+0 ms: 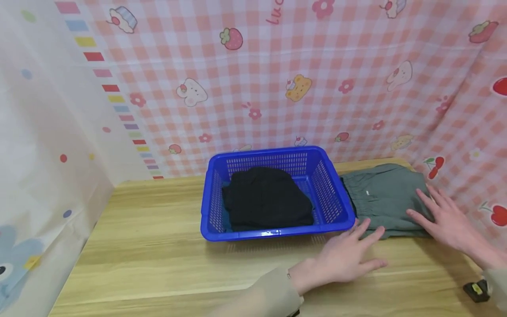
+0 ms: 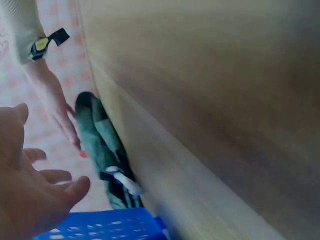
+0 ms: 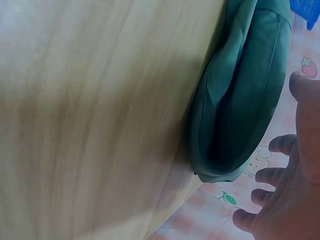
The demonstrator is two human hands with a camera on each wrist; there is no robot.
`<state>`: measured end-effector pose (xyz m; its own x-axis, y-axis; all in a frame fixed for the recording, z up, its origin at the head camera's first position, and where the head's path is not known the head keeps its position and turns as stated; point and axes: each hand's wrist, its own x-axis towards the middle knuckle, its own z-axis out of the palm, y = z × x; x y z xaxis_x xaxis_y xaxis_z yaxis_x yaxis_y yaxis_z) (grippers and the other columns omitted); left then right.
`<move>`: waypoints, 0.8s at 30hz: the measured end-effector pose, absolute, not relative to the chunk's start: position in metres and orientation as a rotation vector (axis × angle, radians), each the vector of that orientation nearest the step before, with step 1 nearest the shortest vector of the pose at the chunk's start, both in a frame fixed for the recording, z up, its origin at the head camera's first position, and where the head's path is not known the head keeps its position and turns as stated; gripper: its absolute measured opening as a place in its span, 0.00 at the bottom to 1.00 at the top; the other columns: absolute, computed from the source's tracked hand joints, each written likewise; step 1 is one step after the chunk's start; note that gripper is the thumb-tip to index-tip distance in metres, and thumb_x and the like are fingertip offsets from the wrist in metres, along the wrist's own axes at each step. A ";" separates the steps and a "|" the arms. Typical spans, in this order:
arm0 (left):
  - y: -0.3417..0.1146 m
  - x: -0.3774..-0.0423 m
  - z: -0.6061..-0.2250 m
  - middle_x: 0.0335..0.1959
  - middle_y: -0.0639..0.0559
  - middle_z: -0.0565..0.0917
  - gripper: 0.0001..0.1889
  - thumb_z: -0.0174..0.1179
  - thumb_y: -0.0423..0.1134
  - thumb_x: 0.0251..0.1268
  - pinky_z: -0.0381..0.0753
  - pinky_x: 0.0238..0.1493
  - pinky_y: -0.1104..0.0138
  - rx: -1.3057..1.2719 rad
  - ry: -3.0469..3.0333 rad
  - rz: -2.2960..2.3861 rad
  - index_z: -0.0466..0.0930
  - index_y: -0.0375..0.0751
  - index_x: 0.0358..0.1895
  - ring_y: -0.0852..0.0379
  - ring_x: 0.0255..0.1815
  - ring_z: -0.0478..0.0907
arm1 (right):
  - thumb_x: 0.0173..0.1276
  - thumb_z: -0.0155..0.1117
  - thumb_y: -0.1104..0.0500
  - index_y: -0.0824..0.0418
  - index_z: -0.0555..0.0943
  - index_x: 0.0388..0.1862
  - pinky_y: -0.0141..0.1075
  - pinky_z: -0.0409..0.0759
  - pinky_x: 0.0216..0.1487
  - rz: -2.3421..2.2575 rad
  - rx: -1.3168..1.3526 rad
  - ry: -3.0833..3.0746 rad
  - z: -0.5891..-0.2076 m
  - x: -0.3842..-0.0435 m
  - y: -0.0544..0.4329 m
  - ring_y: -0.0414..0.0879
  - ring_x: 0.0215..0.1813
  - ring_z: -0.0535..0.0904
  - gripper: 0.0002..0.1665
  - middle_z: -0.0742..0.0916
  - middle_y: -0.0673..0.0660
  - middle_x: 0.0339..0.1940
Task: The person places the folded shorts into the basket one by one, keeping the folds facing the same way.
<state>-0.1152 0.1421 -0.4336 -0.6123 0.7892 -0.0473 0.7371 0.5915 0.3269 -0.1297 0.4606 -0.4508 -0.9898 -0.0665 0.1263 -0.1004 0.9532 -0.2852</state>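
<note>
A folded grey-green garment [image 1: 390, 198] with a gathered waistband lies on the table, right of the blue plastic basket [image 1: 273, 233]. My right hand [image 1: 451, 220] is spread at the garment's right edge; whether its fingertips touch the cloth I cannot tell. In the right wrist view the garment's rounded fold [image 3: 245, 100] shows beside the spread fingers. My left hand [image 1: 344, 255], fingers extended, hovers by the basket's front right corner, holding nothing. Inside the basket lies a folded black garment [image 1: 265, 198] over a dark blue cloth [image 1: 226, 215]. A white cord [image 2: 125, 181] shows at the garment's end.
The wooden table [image 1: 150, 246] extends left and in front of the basket. A pink checked curtain [image 1: 253, 88] hangs behind and on the right, and a white curtain [image 1: 51, 132] on the left. A small black device [image 1: 476, 290] sits at my right wrist.
</note>
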 end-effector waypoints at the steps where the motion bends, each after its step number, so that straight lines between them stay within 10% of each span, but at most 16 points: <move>1: 0.143 -0.118 -0.435 0.89 0.56 0.51 0.37 0.39 0.70 0.80 0.84 0.59 0.74 1.201 2.619 0.471 0.43 0.69 0.86 0.58 0.81 0.70 | 0.82 0.55 0.43 0.74 0.53 0.83 0.76 0.43 0.80 0.453 0.128 -2.991 -0.451 -0.131 0.462 0.80 0.85 0.41 0.48 0.54 0.84 0.82; 7: 0.153 -0.124 -0.441 0.61 0.56 0.88 0.40 0.47 0.69 0.79 0.80 0.30 0.73 0.942 2.676 0.615 0.47 0.64 0.87 0.66 0.43 0.90 | 0.82 0.56 0.44 0.77 0.54 0.82 0.74 0.41 0.82 0.507 0.146 -2.998 -0.450 -0.138 0.467 0.83 0.82 0.45 0.48 0.55 0.88 0.80; 11: 0.164 -0.125 -0.442 0.55 0.61 0.91 0.42 0.48 0.67 0.79 0.77 0.27 0.73 0.815 2.672 0.718 0.43 0.61 0.87 0.66 0.34 0.88 | 0.81 0.59 0.46 0.80 0.55 0.80 0.77 0.49 0.77 0.512 0.170 -2.984 -0.450 -0.145 0.473 0.87 0.78 0.50 0.48 0.55 0.89 0.78; 17: 0.178 -0.127 -0.442 0.75 0.64 0.76 0.39 0.49 0.64 0.80 0.85 0.51 0.72 0.635 2.617 0.864 0.46 0.62 0.87 0.66 0.58 0.86 | 0.77 0.65 0.45 0.83 0.54 0.79 0.77 0.67 0.64 0.461 0.157 -3.125 -0.447 -0.147 0.480 0.91 0.70 0.59 0.54 0.55 0.95 0.74; 24: 0.186 -0.126 -0.442 0.86 0.61 0.58 0.37 0.52 0.62 0.79 0.65 0.82 0.67 0.546 2.709 0.907 0.56 0.58 0.85 0.60 0.87 0.55 | 0.75 0.68 0.44 0.84 0.59 0.76 0.74 0.74 0.59 0.413 0.150 -3.189 -0.445 -0.142 0.478 0.91 0.64 0.67 0.53 0.62 0.96 0.69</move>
